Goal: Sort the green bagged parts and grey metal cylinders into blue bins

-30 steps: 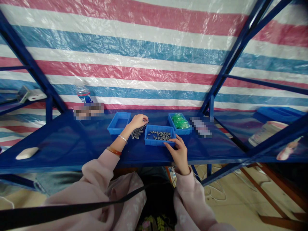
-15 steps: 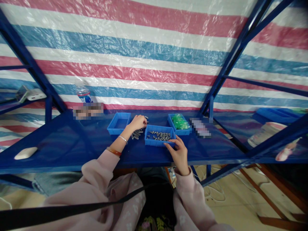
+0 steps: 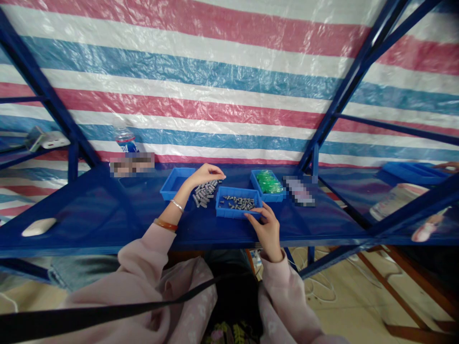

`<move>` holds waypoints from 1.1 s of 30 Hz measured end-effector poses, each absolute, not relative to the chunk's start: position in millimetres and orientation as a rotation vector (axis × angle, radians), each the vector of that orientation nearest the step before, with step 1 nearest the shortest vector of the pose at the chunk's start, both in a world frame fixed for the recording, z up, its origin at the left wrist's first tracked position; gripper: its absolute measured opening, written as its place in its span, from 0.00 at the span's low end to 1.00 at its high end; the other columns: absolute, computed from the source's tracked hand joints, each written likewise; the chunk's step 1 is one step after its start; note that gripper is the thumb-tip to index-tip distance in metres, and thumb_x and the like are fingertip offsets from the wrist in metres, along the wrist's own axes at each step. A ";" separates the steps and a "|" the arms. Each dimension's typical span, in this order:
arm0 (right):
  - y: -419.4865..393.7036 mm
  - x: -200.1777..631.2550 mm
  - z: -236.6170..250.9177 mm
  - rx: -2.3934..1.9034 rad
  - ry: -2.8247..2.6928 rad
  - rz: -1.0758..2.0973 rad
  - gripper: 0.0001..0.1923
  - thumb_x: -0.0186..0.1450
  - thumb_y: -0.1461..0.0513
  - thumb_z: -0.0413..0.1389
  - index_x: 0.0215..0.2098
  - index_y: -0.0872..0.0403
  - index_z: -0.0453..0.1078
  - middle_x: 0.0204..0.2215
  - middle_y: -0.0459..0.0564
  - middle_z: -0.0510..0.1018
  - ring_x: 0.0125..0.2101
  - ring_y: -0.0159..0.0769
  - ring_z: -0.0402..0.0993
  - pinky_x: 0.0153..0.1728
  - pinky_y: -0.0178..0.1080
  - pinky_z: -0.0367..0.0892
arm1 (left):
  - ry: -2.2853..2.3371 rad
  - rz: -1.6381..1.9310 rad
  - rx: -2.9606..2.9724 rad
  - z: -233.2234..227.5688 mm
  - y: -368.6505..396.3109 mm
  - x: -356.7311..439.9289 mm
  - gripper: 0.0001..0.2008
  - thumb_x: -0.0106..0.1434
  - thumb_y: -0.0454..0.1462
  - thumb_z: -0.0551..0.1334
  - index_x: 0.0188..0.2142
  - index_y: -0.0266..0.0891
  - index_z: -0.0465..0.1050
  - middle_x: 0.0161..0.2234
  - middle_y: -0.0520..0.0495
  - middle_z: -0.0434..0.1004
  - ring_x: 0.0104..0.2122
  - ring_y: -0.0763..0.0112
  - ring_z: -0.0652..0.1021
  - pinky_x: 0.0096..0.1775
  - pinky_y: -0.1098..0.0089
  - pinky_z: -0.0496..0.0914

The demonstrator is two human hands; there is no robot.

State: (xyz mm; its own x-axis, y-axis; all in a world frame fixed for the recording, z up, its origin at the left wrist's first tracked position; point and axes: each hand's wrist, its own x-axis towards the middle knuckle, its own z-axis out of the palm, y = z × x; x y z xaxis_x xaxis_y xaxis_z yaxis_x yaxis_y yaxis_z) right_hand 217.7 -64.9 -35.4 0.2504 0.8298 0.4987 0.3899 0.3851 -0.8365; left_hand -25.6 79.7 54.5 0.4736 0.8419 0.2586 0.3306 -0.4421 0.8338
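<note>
The loose heap of small grey cylinders (image 3: 205, 192) lying bare on the bench (image 3: 107, 210), just beneath the left hand (image 3: 203, 174), looks the likeliest source of trouble: nothing walls it in, so a careless sweep of the curled fingers could roll pieces away or off the near edge. The left hand hovers over the heap's far end with fingers bent down and close together; whether they pinch a piece cannot be told. Just to the left of that hand sits a blue tray (image 3: 177, 183) that appears empty. Between the two hands stands a second blue tray (image 3: 238, 203), holding a thin scatter of the same grey pieces. The right hand (image 3: 267, 228) rests at this tray's near right corner, fingers narrow and touching its rim, apparently holding nothing else; a push or lift there could tip or slide the light tray and spill its contents. Beyond the right hand, a third blue tray (image 3: 267, 183) is filled with bright green parts too small to identify.
</note>
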 end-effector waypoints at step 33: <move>-65.1 218.3 -37.0 -1.202 -1.372 0.411 0.11 0.57 0.53 0.65 0.31 0.51 0.77 0.43 0.55 0.78 0.57 0.52 0.67 0.50 0.49 0.67 | 1.438 0.466 2.673 17.4 81.3 -8.7 0.14 0.61 0.30 0.59 0.43 0.42 0.79 0.47 0.43 0.80 0.50 0.60 0.75 0.53 0.62 0.61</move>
State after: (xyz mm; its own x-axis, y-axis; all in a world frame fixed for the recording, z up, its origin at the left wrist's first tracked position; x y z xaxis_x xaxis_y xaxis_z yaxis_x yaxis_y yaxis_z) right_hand 218.3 -65.1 -37.0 0.2400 0.8211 0.5179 0.4008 0.4021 -0.8232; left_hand -8.7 81.3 17.4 0.5159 0.8249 0.2310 0.8035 -0.5595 0.2035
